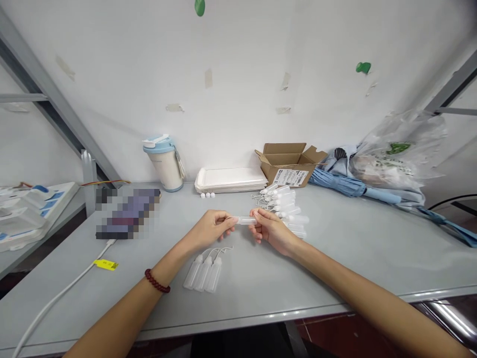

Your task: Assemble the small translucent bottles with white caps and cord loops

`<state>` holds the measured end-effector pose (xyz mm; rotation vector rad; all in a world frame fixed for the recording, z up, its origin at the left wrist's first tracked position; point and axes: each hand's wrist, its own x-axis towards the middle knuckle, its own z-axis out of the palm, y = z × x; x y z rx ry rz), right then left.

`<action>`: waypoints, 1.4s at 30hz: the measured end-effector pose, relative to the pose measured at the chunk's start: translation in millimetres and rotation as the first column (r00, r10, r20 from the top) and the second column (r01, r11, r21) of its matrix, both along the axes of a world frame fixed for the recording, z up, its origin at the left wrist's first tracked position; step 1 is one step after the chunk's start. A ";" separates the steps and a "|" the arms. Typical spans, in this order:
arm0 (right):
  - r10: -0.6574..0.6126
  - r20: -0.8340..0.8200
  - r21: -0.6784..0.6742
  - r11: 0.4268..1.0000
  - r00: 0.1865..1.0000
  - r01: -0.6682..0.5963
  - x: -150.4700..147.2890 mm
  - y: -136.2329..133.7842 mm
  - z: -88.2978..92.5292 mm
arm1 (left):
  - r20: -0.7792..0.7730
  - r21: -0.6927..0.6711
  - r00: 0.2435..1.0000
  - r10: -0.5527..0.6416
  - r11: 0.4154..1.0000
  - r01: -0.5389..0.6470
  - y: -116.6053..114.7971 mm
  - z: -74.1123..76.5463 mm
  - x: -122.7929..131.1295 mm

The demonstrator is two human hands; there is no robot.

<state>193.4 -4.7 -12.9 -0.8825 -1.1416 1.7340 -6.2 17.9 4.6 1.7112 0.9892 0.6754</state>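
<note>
Both hands meet over the middle of the grey table, holding a small translucent bottle (246, 220) sideways between them. My left hand (215, 227) pinches its left end, and my right hand (272, 230) grips its right end. Three similar bottles (203, 273) with thin white tubes lie side by side below my left hand. Beyond my right hand lies a pile of several more such bottles (285, 204), partly hidden by that hand. Three small white caps (207, 195) stand in a row near the white trays.
At the back of the grey table (346, 248) stand a tumbler (166, 166), stacked white trays (233, 179) and an open cardboard box (292, 166). A blue umbrella (343, 183) and plastic bag (398, 154) lie right. A blurred device (126, 214) with a white cable (67, 291) lies left.
</note>
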 end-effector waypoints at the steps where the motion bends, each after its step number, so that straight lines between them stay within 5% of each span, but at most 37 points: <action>1: -0.008 0.007 0.000 1.000 1.000 0.008 0.2 0.3 -0.5 | 0.006 0.010 1.000 0.006 1.000 -0.006 -1.7 1.4 1.0; 11: -0.062 0.103 0.040 0.998 0.993 0.058 -1.6 -0.2 5.3 | 0.018 -0.033 0.999 0.031 0.999 -0.031 -3.4 3.4 2.2; 18: -0.090 0.269 0.190 0.981 0.959 0.039 1.2 0.6 16.5 | 0.056 -0.076 0.997 0.055 0.996 -0.051 -6.7 4.7 7.2; 21: -0.247 0.409 0.418 0.907 0.879 0.061 2.5 -0.2 17.3 | 0.081 -0.108 0.991 0.104 0.990 -0.095 -8.1 5.6 9.0; 24: -0.426 0.481 0.647 0.762 0.766 0.018 3.6 -1.6 16.3 | 0.083 -0.094 0.991 0.102 0.991 -0.094 -9.1 6.1 9.0; 27: -0.482 0.509 0.720 0.692 0.713 -0.046 5.1 -3.0 15.1 | 0.091 -0.017 0.993 0.070 0.997 -0.069 -11.6 7.0 9.4; 34: -0.377 0.547 0.586 0.810 0.747 -0.020 9.9 -5.3 9.2 | 0.118 0.090 0.990 0.082 0.992 -0.093 -14.5 4.5 13.7; 42: -0.459 0.465 0.702 0.713 0.757 0.002 12.3 -8.0 10.4 | 0.104 -0.162 0.995 -0.009 0.986 0.026 -6.4 -0.2 14.2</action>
